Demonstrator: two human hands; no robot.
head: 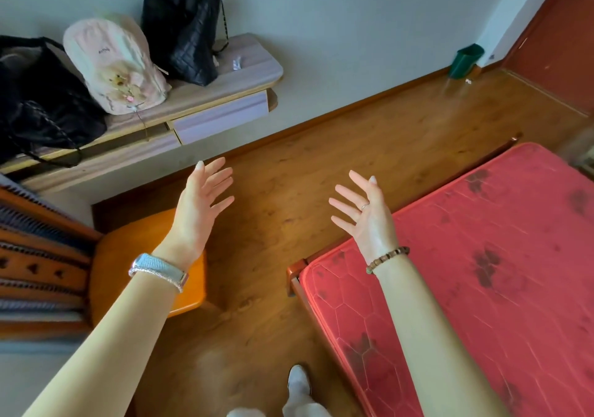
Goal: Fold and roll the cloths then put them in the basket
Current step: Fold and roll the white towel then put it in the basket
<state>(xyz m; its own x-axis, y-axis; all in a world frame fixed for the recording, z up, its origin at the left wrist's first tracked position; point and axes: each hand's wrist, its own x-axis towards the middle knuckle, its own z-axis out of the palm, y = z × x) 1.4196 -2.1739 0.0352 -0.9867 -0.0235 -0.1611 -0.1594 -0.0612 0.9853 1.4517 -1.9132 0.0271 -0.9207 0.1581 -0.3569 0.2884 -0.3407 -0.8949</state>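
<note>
Bare floor (321,146) between stool (128,255) (left) and mattress (482,255)

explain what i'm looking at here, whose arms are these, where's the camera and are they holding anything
There is no machine here. These are a person's two bare arms, seen from one wide-angle camera worn on their head, which looks forward and down.

The left hand, above a silver wristband, and the right hand, above a bead bracelet, are held up over a wooden floor. Their fingers are spread and neither holds anything.

At right lies a red mattress, and at left is an orange seat. A wall shelf carries a pink backpack and black bags. A green bin stands by the wall. Nothing of the folding task is in view.
</note>
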